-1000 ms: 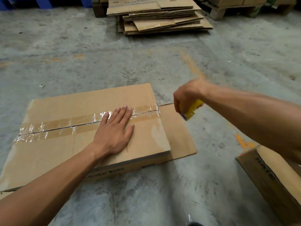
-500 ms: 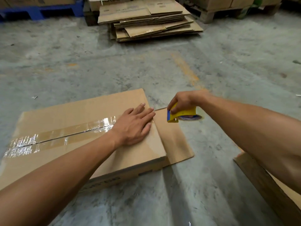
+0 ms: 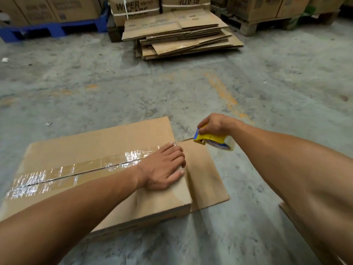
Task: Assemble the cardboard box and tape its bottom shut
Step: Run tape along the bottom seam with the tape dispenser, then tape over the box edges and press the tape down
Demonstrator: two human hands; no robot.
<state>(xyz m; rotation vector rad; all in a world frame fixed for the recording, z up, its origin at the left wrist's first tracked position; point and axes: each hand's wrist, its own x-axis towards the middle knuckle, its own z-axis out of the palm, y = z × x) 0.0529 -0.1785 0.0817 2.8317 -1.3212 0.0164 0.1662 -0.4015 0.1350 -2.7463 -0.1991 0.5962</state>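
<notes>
A brown cardboard box (image 3: 91,150) stands on the concrete floor with its flaps closed. Clear tape (image 3: 76,169) runs along the middle seam. My left hand (image 3: 162,169) lies flat on the box's right end, fingertips curling over the edge where the tape ends. My right hand (image 3: 215,125) grips a yellow and blue tape dispenser (image 3: 212,141) with a clear roll, held just right of that edge, above a loose flat cardboard sheet (image 3: 206,178) that lies under the box's right side.
A stack of flattened cartons (image 3: 183,39) lies on the floor ahead. Behind it stand boxed goods on a blue pallet (image 3: 53,29) and a wooden pallet (image 3: 267,25). Another cardboard box corner (image 3: 292,217) shows at lower right under my arm.
My left hand slid right along the taped seam to the box's right edge. My right hand brought the dispenser down and closer to that edge. The camera tilted up.
</notes>
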